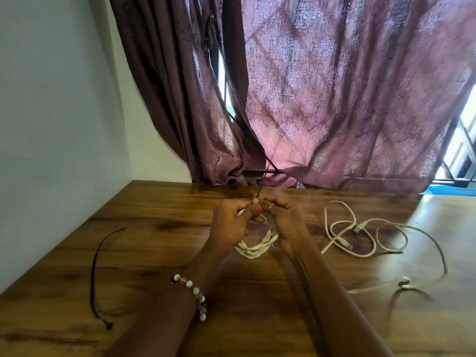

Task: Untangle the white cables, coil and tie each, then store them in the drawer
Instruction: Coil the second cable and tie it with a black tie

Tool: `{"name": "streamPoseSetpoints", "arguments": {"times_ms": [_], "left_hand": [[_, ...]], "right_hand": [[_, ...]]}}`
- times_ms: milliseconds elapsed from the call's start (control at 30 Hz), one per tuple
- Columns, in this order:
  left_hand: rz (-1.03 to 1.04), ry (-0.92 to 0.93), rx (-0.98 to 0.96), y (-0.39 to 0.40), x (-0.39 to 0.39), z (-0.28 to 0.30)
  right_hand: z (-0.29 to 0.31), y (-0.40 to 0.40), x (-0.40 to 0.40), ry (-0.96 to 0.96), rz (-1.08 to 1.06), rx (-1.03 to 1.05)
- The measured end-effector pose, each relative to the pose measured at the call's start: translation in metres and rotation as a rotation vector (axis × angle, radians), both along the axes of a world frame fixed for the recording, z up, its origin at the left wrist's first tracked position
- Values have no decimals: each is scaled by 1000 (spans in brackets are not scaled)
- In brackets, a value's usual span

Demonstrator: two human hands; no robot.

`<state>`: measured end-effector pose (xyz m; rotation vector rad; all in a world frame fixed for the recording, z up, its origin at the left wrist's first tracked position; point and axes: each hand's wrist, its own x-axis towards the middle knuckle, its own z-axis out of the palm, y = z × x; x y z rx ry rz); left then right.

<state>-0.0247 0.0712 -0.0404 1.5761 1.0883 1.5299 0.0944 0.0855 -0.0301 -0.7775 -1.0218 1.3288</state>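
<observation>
Hands meet at centre above the wooden surface (159, 243), forearms converging from 6 o'clock. Left hand (231, 224) and right hand (284, 222) each have a tight grip on the coiled white cable (255, 247), fingertips pinching a dark tie (257, 195) at 12 o'clock.

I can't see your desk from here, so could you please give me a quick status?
Both hands, left hand and right hand, gripping coiled white cable, tying it with dark tie. Second white cable loose on table. Nothing obstructing.

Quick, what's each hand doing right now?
Left hand: gripping the coiled white cable and pinching a dark tie.
Right hand: gripping the same coil.
</observation>
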Motion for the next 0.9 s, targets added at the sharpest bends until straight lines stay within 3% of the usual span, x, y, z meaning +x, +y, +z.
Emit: {"name": "streamPoseSetpoints", "arguments": {"times_ms": [200, 400, 500, 633, 733, 900], "left_hand": [[-26, 34, -17, 0, -5, 7], [-37, 126, 18, -8, -8, 13], [-4, 157, -14, -9, -5, 14], [38, 52, -47, -6, -2, 12], [53, 9, -34, -7, 7, 11], [42, 138, -120, -10, 21, 13]], "right_hand": [[3, 0, 3, 74, 144, -45], [9, 4, 12, 45, 218, 44], [12, 4, 10, 78, 204, 90], [22, 0, 6, 235, 136, 146], [27, 0, 9, 303, 47, 66], [31, 3, 17, 256, -38, -64]]}}
